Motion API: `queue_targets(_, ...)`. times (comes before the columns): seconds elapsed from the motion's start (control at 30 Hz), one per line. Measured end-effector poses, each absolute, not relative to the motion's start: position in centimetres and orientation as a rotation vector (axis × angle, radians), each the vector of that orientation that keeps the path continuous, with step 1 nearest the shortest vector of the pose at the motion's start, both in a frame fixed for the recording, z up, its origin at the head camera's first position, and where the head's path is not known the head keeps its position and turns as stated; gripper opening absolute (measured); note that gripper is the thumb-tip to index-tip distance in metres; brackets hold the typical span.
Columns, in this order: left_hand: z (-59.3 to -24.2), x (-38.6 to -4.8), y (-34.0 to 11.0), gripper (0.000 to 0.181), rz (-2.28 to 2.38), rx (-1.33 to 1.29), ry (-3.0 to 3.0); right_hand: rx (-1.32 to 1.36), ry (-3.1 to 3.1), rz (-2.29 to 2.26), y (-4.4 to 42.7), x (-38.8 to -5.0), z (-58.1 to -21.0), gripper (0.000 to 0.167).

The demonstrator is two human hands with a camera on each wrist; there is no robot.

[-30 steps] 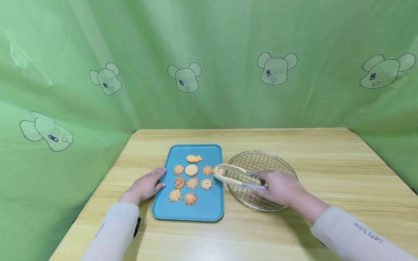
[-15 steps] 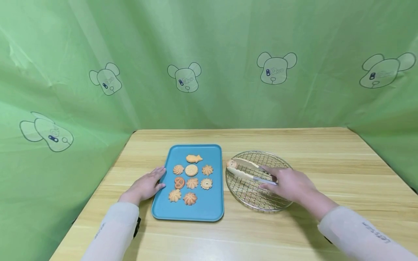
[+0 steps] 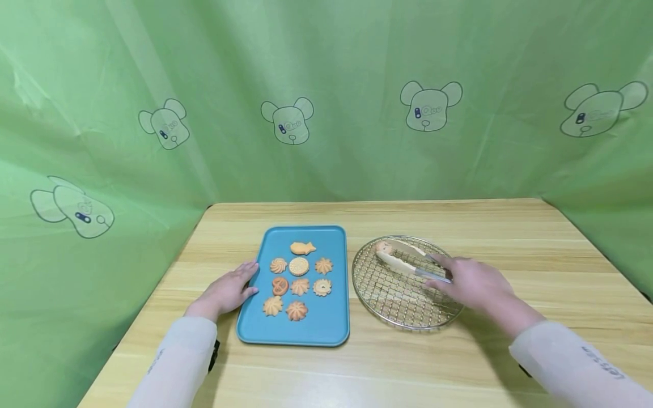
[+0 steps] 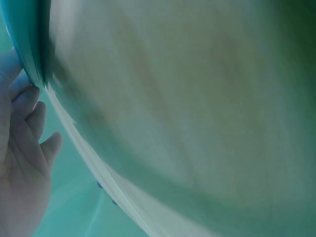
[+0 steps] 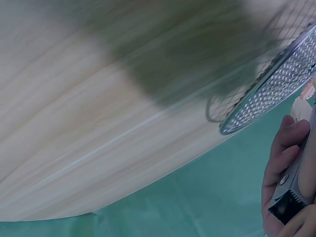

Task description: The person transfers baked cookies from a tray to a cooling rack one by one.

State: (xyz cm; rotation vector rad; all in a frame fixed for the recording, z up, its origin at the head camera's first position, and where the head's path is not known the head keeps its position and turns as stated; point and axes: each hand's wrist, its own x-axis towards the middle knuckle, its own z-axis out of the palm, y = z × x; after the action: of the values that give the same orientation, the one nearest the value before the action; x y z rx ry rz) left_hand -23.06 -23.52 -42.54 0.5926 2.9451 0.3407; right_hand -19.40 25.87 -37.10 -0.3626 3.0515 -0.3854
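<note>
Head view: before green curtain (image 3: 352, 170), relaxed left hand (image 3: 224, 290) touches cookie tray (image 3: 321, 333), right hand (image 3: 475, 281) grips tongs (image 3: 399, 264) over rack (image 3: 405, 309).

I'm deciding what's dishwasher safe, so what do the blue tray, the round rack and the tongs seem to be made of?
The blue tray: probably smooth, satin plastic, given its even colour and rounded corners, though possibly coated metal.
The round rack: likely metal, from its shiny rim and crossed wires.
The tongs: grey, glinting handles suggest metal; pale, matte tips could be plastic or silicone.
</note>
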Motion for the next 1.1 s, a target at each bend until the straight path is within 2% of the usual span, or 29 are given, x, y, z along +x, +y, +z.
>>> queue_targets(0.53,-42.8,-23.0,-23.5,0.062,0.350,0.578,2.937,-0.231,3.001,-0.363,28.1,-19.7,-37.0,0.096)
queue_targets(0.83,-42.8,-22.9,-23.5,0.062,0.347,0.578,2.936,-0.224,3.009,-0.321,29.1,-20.0,-37.3,0.092)
queue_targets(1.1,-42.4,-22.8,-23.5,0.061,0.359,0.582,2.937,-0.216,3.008,-0.303,29.6,-20.2,-37.5,0.096)
